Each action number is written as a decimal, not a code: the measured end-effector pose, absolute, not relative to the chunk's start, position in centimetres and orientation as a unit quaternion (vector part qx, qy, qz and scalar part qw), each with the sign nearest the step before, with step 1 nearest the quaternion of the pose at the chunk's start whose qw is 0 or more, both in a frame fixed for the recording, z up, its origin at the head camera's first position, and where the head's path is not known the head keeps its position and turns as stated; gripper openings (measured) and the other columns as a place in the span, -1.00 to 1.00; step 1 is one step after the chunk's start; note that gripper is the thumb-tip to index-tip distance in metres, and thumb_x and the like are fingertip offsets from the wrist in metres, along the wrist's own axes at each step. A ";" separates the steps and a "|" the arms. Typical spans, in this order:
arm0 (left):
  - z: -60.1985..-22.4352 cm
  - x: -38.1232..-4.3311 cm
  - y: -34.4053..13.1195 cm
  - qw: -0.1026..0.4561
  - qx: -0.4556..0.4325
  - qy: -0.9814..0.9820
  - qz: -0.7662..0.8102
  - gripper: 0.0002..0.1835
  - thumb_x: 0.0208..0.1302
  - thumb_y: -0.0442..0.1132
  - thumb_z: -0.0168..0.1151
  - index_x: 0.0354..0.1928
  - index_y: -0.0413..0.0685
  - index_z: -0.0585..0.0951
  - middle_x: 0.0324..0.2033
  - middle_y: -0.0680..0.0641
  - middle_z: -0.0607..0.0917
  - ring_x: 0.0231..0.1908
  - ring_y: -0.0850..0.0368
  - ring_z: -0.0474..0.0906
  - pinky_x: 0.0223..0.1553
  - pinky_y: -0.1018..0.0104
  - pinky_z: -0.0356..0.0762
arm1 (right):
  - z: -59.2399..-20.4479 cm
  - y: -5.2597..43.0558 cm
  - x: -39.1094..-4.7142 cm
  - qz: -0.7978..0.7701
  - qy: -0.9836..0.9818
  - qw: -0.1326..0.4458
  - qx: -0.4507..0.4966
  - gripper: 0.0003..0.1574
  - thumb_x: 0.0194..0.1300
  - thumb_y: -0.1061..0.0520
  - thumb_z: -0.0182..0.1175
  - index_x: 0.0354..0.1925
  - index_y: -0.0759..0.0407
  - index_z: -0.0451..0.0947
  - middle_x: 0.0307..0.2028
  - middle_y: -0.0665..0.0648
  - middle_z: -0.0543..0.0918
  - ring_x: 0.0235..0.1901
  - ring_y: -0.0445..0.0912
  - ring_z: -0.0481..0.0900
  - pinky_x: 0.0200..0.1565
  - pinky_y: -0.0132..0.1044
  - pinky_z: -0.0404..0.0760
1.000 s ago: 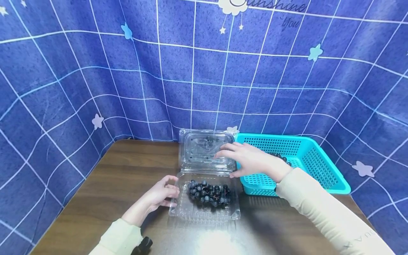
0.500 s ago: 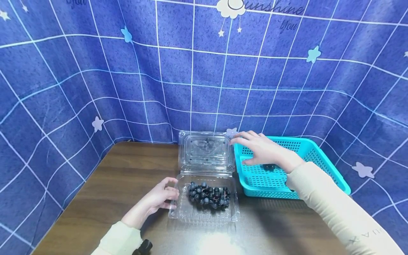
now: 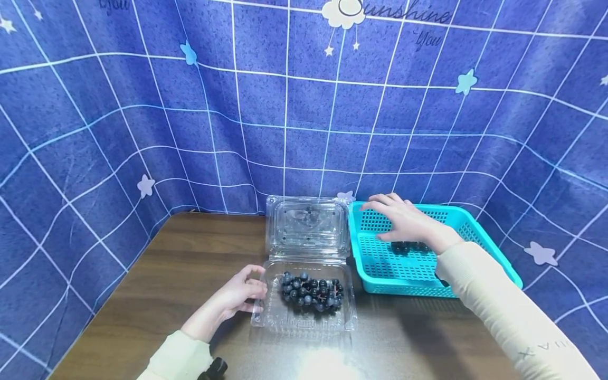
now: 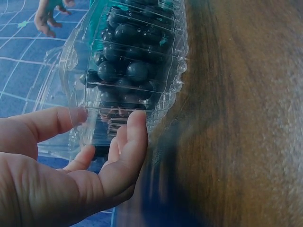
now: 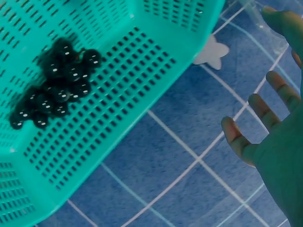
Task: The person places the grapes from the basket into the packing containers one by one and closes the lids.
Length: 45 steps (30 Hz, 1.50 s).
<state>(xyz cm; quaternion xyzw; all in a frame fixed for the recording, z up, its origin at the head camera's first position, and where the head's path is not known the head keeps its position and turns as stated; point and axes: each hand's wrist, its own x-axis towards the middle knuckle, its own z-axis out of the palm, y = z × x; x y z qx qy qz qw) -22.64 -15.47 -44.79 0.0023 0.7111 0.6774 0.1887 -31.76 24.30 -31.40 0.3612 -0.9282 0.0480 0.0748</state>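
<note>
A clear plastic clamshell container stands with its lid folded back. Dark grapes lie in its base, in a bunch. My left hand holds the container's left edge. In the left wrist view, the thumb is at the rim and the other fingers bend against the side wall. Over the left part of a turquoise basket hovers my right hand, palm down, fingers spread and holding nothing. More dark grapes lie inside the basket, partly hidden under this hand in the head view.
The wooden table carries both container and basket, the basket close on the right. A blue curtain with white grid lines hangs right behind them. A small black object shows by the left cuff.
My right hand has moved right, from over the open lid to over the basket. The left hand, the container and the grapes in it stay in place.
</note>
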 end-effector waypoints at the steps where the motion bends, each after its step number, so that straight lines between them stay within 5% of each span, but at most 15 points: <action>1: -44.8 -22.7 -15.5 0.189 0.003 0.711 0.677 -0.42 0.17 -0.47 0.11 0.22 -0.19 0.17 -0.23 -0.15 0.48 -0.23 0.01 0.50 -0.21 -0.03 0.65 | -31.6 24.5 -31.9 0.046 -0.929 0.076 0.359 -0.12 0.00 -0.09 0.42 0.27 -0.16 0.28 0.29 0.10 0.28 0.21 0.12 0.23 -0.07 0.23 0.41; 8: -44.8 -22.7 -15.6 0.192 0.009 0.712 0.676 -0.40 0.16 -0.47 0.12 0.23 -0.20 0.15 -0.18 -0.21 0.47 -0.19 -0.02 0.52 -0.22 -0.02 0.65 | -32.7 26.0 -32.8 0.030 -0.940 0.061 0.333 -0.15 0.01 -0.07 0.41 0.25 -0.16 0.29 0.31 0.11 0.26 0.23 0.15 0.17 -0.09 0.16 0.36; 15: -45.1 -22.8 -15.5 0.185 -0.001 0.712 0.677 -0.39 0.13 -0.49 0.14 0.23 -0.17 0.18 -0.11 -0.29 0.46 -0.19 -0.04 0.51 -0.21 -0.04 0.64 | -33.5 27.5 -33.7 0.024 -0.950 0.035 0.310 -0.16 0.02 -0.03 0.42 0.25 -0.15 0.30 0.32 0.13 0.24 0.24 0.17 0.17 -0.02 0.36 0.29; 25: -45.4 -22.7 -15.6 0.182 0.001 0.709 0.682 -0.40 0.16 -0.45 0.14 0.23 -0.17 0.17 -0.16 -0.21 0.48 -0.23 0.01 0.49 -0.26 0.02 0.66 | -34.9 28.8 -35.0 0.015 -0.950 0.007 0.312 -0.19 0.01 0.03 0.43 0.22 -0.11 0.33 0.27 0.16 0.31 0.16 0.21 0.24 -0.12 0.32 0.37; 35: -45.1 -22.6 -15.5 0.177 -0.003 0.710 0.682 -0.41 0.18 -0.44 0.11 0.24 -0.18 0.17 -0.18 -0.19 0.48 -0.25 0.04 0.48 -0.29 0.07 0.66 | -36.6 29.9 -36.0 0.003 -0.953 -0.035 0.301 -0.19 -0.01 0.12 0.43 0.20 -0.14 0.33 0.24 0.20 0.34 0.18 0.29 0.23 -0.10 0.54 0.27; 45: -45.3 -22.6 -15.5 0.175 -0.003 0.712 0.680 -0.39 0.15 -0.47 0.15 0.23 -0.16 0.18 -0.20 -0.16 0.49 -0.26 0.04 0.49 -0.29 0.04 0.66 | -37.6 31.0 -37.3 -0.026 -0.954 -0.113 0.277 -0.19 0.00 0.19 0.42 0.19 -0.17 0.31 0.26 0.26 0.28 0.12 0.28 0.24 -0.28 0.26 0.44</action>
